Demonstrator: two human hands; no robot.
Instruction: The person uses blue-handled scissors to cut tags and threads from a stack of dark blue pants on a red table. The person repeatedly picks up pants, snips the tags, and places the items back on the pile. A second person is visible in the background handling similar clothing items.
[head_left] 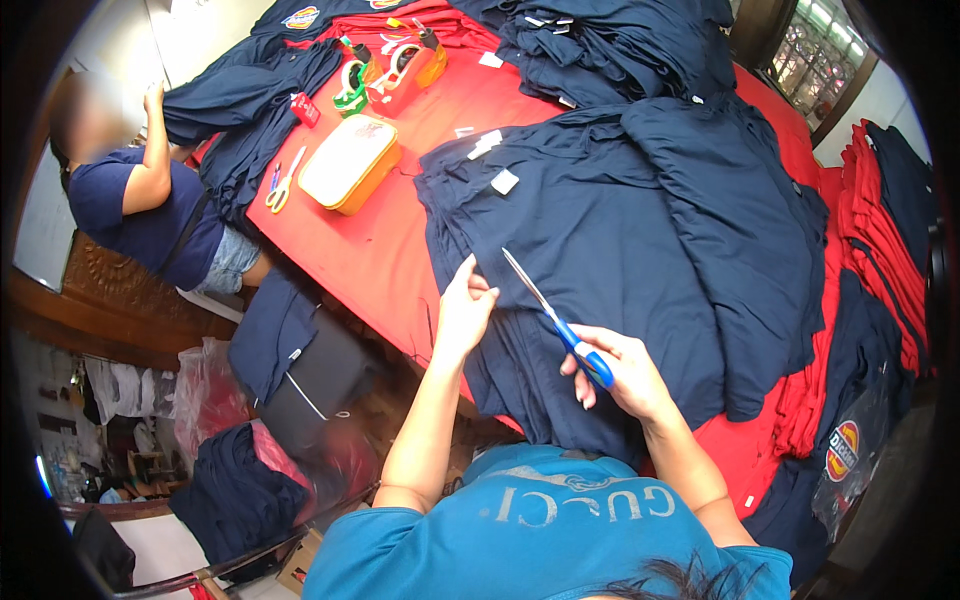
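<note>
My right hand (622, 375) holds a pair of scissors (582, 350) by the blue handles. Their metal blades look closed and point up and to the left, over a navy garment (600, 220) spread on the table. My left hand (467, 312) is at the garment's left edge, with the index finger stretched out and the thumb apart from it. Nothing can be made out between these fingers. Small white labels (504, 182) show on the garment near its far left corner.
On the red-covered table (340, 262) are a yellow-orange case (348, 165), yellow-handled scissors (279, 195) and tape dispensers (405, 78). Navy garments (610, 50) pile up at the back; folded red ones (880, 250) stand right. At left a person (165, 205) handles navy cloth.
</note>
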